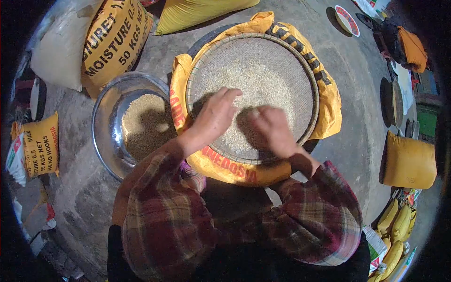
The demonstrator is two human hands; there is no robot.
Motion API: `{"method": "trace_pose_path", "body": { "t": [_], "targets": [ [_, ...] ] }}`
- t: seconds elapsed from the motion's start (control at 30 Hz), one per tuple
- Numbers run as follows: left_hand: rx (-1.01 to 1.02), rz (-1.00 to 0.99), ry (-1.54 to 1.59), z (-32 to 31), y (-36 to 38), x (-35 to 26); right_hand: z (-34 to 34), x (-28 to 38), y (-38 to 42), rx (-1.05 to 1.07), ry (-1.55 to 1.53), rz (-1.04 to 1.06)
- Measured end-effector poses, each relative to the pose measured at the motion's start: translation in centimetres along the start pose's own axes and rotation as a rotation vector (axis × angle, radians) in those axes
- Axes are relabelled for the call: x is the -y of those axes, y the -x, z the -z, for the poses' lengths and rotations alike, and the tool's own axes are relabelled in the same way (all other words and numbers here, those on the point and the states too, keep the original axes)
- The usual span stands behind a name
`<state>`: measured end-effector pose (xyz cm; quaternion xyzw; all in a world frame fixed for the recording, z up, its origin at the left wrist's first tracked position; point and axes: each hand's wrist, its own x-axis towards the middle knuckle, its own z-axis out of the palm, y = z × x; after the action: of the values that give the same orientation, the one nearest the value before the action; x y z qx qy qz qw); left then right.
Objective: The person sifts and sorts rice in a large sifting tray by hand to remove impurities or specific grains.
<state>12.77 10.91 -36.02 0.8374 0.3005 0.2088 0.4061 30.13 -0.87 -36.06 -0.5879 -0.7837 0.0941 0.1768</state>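
Observation:
My left hand [217, 115] hovers above the left part of a round woven sieve [244, 49], its fingers bent and pressed together. To its right, my right hand [275, 128] is curled over the sieve, somewhat blurred. Whether either hand has grains in it is hidden. Pale husked grains [263, 87] lie spread over the sieve's mesh, with the hands' shadows falling on them. Under the sieve, a yellow printed sack [329, 110] wraps around its support. A shiny metal basin [107, 101] with a heap of brownish grain [143, 113] stands close by on the left.
A full printed sack [112, 47] stands behind the basin, and another yellow sack [202, 14] lies at the back. A smaller sack [42, 145] is at far left. On the right are a patterned bowl [346, 21], a yellow container [408, 160] and several yellow bundles [399, 223].

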Motion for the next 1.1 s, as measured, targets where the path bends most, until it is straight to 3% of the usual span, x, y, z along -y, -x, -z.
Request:
{"method": "trace_pose_path", "body": {
  "t": [0.03, 0.1, 0.13, 0.2, 0.27, 0.33, 0.5, 0.57, 0.6, 0.67, 0.73, 0.8, 0.87, 0.93, 0.97, 1.03, 1.1],
  "targets": [
    [0.031, 0.061, 0.035, 0.6, -0.1, -0.1, -1.0, 1.0, 0.1, 0.034, -0.066, 0.146],
    [-0.024, 0.047, -0.062, 0.7, -0.1, 1.7, -2.1, 2.3, 0.4, 0.305, 0.038, 0.269],
    [-0.051, 0.046, -0.095, 0.7, -0.1, 2.2, -2.9, 2.4, 0.3, 0.299, 0.034, 0.263],
    [-0.102, 0.019, -0.114, 0.6, 0.1, 2.7, -4.9, 2.0, -0.2, 0.281, 0.154, 0.474],
    [-0.16, -0.007, -0.132, 0.3, 0.6, 3.8, -6.2, 1.6, -1.1, 0.195, 0.118, 0.505],
    [-0.236, -0.094, -0.231, 0.0, 1.2, 5.0, -6.4, 1.0, -2.4, 0.138, 0.265, 0.471],
    [-0.249, -0.071, -0.24, -0.2, 1.6, 5.4, -5.0, -2.6, -3.5, 0.084, 0.325, 0.247],
    [-0.245, -0.058, -0.249, 0.0, 1.7, 5.3, -2.9, -3.5, -3.6, -0.026, 0.313, 0.014],
    [-0.245, -0.064, -0.251, 0.0, 1.9, 5.3, -2.2, -3.9, -3.5, -0.082, 0.258, -0.092],
    [-0.244, -0.064, -0.251, 0.5, 2.4, 5.0, -1.0, -5.4, -2.7, -0.213, 0.22, -0.114],
    [-0.074, 0.002, -0.335, 1.1, 3.5, 4.3, 0.2, -5.6, -1.2, -0.192, 0.065, -0.208],
    [-0.033, -0.023, -0.355, 0.4, 5.0, 4.3, 0.1, -4.7, 0.3, -0.176, -0.089, -0.301],
    [0.004, -0.054, -0.384, 0.3, 5.7, 3.5, -1.8, -3.0, 2.9, 0.043, -0.182, -0.174],
    [0.241, 0.047, -0.409, 0.2, 5.3, 1.4, -2.9, -1.5, 4.4, 0.261, -0.267, -0.045],
    [0.182, -0.041, -0.298, -0.3, 5.2, 1.5, -2.9, -1.2, 4.4, 0.256, -0.262, -0.041],
    [0.216, -0.055, -0.264, -1.3, 4.5, 2.4, -2.6, -0.2, 4.3, 0.131, 0.005, 0.266],
    [0.236, -0.087, -0.215, -1.7, 3.6, 2.7, -2.6, -0.8, 4.4, 0.133, 0.028, 0.267]
  ]
}}
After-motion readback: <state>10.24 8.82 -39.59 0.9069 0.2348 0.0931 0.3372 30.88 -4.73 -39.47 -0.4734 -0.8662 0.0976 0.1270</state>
